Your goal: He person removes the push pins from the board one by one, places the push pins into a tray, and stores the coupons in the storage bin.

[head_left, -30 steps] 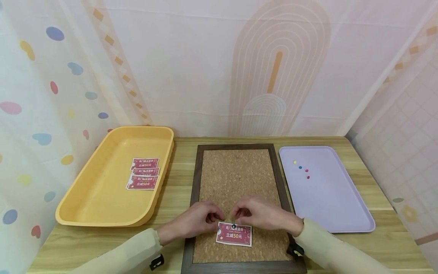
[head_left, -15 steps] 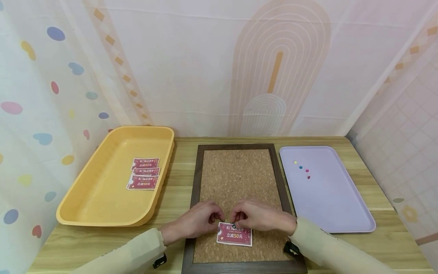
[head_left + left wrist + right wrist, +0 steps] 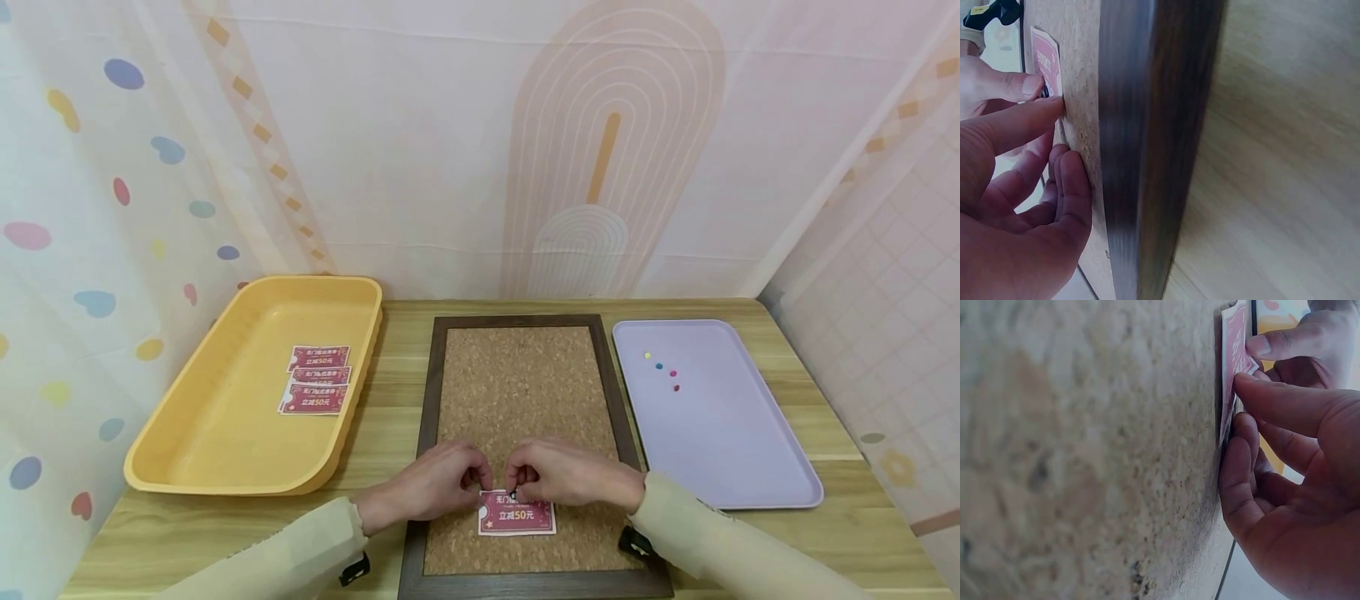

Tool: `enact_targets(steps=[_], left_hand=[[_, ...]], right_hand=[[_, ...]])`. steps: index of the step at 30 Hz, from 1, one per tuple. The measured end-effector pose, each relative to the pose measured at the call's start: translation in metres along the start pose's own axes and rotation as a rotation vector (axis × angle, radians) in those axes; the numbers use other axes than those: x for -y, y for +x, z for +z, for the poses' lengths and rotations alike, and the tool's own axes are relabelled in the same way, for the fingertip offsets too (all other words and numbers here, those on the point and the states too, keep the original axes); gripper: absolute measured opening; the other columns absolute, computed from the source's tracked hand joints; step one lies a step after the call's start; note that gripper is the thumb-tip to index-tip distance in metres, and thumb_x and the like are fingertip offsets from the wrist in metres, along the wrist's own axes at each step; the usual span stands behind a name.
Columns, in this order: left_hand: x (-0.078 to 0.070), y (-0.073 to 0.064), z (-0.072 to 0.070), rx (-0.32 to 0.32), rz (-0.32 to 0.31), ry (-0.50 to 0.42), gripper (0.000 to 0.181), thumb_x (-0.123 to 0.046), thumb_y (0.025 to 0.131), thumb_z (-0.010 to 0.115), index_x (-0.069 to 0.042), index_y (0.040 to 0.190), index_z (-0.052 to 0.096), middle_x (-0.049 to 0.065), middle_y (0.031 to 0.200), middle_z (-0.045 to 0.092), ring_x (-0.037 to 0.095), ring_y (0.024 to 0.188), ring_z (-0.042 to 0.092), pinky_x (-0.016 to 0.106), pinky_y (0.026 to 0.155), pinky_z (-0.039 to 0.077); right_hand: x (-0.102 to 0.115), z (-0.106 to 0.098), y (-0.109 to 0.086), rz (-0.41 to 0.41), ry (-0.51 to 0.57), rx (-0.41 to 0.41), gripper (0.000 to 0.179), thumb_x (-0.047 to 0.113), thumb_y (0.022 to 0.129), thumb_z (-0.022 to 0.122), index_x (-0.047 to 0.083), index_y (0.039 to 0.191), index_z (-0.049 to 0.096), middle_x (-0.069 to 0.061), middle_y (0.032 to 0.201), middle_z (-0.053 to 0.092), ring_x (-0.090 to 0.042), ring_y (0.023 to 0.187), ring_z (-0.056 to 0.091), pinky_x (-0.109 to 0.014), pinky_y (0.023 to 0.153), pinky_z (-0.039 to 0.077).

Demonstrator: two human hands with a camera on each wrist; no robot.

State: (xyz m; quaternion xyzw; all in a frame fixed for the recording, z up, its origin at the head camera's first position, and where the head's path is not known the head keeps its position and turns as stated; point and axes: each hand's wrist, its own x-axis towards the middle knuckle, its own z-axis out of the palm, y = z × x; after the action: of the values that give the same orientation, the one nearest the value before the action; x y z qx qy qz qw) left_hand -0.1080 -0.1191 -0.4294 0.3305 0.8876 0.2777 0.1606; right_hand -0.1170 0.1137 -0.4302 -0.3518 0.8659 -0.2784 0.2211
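Observation:
A red-and-white paper coupon (image 3: 517,518) lies on the lower part of a cork board (image 3: 525,383) with a dark wooden frame. At the coupon's upper left corner my left hand (image 3: 442,479) pinches the paper between thumb and finger. My right hand (image 3: 564,473) pinches a small black pushpin (image 3: 513,495) at the middle of the coupon's top edge. In the left wrist view the pushpin (image 3: 1045,92) is mostly covered by the fingers, so its tip cannot be seen. The right wrist view shows the coupon (image 3: 1235,356) close against the cork, one corner slightly lifted.
To the left stands a deep yellow tray (image 3: 202,433) with several more coupons (image 3: 315,398) inside. A flat lilac tray (image 3: 735,450) on the right bears several small coloured pins (image 3: 672,374). Wooden tabletop (image 3: 390,400) lies beneath, with a patterned curtain (image 3: 420,150) behind.
The coupon has shifted slightly right and turned nearly straight. My right fingers have closed in over the black pushpin, which stood more exposed before. The left hand moved slightly right with the corner.

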Motion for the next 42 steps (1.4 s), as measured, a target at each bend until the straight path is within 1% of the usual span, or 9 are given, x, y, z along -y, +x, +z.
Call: enact_targets(steps=[5, 8, 12, 16, 18, 23, 29, 35, 42], left_hand=[[0.0012, 0.0023, -0.0003, 0.014, 0.011, -0.053, 0.014, -0.007, 0.086, 0.082, -0.016, 0.081, 0.073, -0.015, 0.075, 0.061, 0.000, 0.071, 0.052, 0.021, 0.065, 0.046], [0.0014, 0.0022, -0.0007, 0.022, 0.006, -0.094, 0.012, -0.005, 0.086, 0.080, -0.014, 0.081, 0.074, -0.014, 0.074, 0.063, -0.003, 0.069, 0.053, 0.021, 0.063, 0.047], [0.0010, 0.0009, -0.0012, 0.014, 0.003, -0.135, 0.013, -0.001, 0.085, 0.079, -0.012, 0.081, 0.075, -0.012, 0.074, 0.065, -0.003, 0.068, 0.054, 0.020, 0.063, 0.049], [0.0012, 0.0000, -0.0016, -0.002, -0.001, -0.151, 0.013, 0.000, 0.084, 0.079, -0.012, 0.081, 0.076, -0.012, 0.075, 0.067, -0.003, 0.069, 0.056, 0.020, 0.065, 0.050], [0.0019, -0.0001, -0.0020, -0.006, -0.003, -0.156, 0.013, 0.000, 0.083, 0.078, -0.012, 0.082, 0.076, -0.009, 0.075, 0.068, -0.003, 0.070, 0.057, 0.020, 0.065, 0.051], [0.0034, 0.0000, -0.0019, -0.007, -0.027, -0.175, 0.013, 0.001, 0.083, 0.077, -0.012, 0.083, 0.076, -0.007, 0.077, 0.070, -0.002, 0.071, 0.058, 0.021, 0.066, 0.051], [0.0050, 0.0005, -0.0008, -0.013, -0.038, -0.183, 0.013, -0.001, 0.084, 0.079, -0.014, 0.083, 0.077, -0.012, 0.076, 0.069, -0.002, 0.071, 0.058, 0.022, 0.067, 0.051], [0.0064, -0.0002, -0.0009, -0.013, -0.032, -0.204, 0.012, -0.001, 0.084, 0.079, -0.014, 0.083, 0.077, -0.012, 0.076, 0.069, -0.002, 0.071, 0.059, 0.022, 0.066, 0.051], [0.0065, -0.0010, -0.0012, -0.017, -0.030, -0.227, 0.011, -0.004, 0.085, 0.080, -0.014, 0.083, 0.077, -0.012, 0.077, 0.069, -0.002, 0.071, 0.059, 0.022, 0.066, 0.051]], right_hand=[[0.0005, 0.0009, 0.0011, 0.012, -0.005, 0.002, 0.016, 0.008, 0.088, 0.078, 0.023, 0.087, 0.072, 0.016, 0.084, 0.056, 0.000, 0.073, 0.052, -0.024, 0.070, 0.045], [0.0010, 0.0012, 0.0014, 0.015, -0.020, -0.001, 0.017, 0.009, 0.088, 0.078, 0.024, 0.085, 0.071, 0.017, 0.083, 0.055, 0.000, 0.073, 0.051, -0.025, 0.070, 0.044], [0.0017, 0.0011, 0.0016, 0.016, -0.023, 0.001, 0.018, 0.009, 0.088, 0.078, 0.024, 0.084, 0.070, 0.017, 0.083, 0.055, -0.001, 0.074, 0.050, -0.026, 0.071, 0.043], [0.0021, 0.0010, 0.0018, 0.013, -0.029, 0.004, 0.017, 0.010, 0.089, 0.079, 0.024, 0.084, 0.070, 0.017, 0.082, 0.055, 0.000, 0.074, 0.050, -0.025, 0.071, 0.043], [0.0022, 0.0011, 0.0020, 0.013, -0.032, 0.008, 0.016, 0.010, 0.089, 0.078, 0.023, 0.084, 0.071, 0.016, 0.082, 0.055, 0.000, 0.074, 0.050, -0.025, 0.071, 0.043], [0.0019, 0.0015, 0.0022, 0.012, -0.032, 0.015, 0.012, 0.011, 0.089, 0.078, 0.020, 0.084, 0.072, 0.016, 0.082, 0.054, -0.001, 0.074, 0.049, -0.026, 0.071, 0.042], [0.0016, 0.0026, 0.0027, 0.010, -0.049, 0.003, 0.014, 0.011, 0.088, 0.079, 0.021, 0.083, 0.071, 0.017, 0.081, 0.053, -0.001, 0.073, 0.049, -0.026, 0.072, 0.041], [0.0017, 0.0034, 0.0029, 0.014, -0.047, -0.002, 0.016, 0.010, 0.088, 0.080, 0.022, 0.083, 0.070, 0.017, 0.083, 0.053, 0.000, 0.074, 0.048, -0.025, 0.072, 0.041], [0.0003, 0.0029, 0.0025, 0.006, -0.038, 0.003, 0.012, 0.010, 0.089, 0.079, 0.019, 0.085, 0.072, 0.016, 0.084, 0.053, -0.001, 0.075, 0.048, -0.025, 0.072, 0.041]])
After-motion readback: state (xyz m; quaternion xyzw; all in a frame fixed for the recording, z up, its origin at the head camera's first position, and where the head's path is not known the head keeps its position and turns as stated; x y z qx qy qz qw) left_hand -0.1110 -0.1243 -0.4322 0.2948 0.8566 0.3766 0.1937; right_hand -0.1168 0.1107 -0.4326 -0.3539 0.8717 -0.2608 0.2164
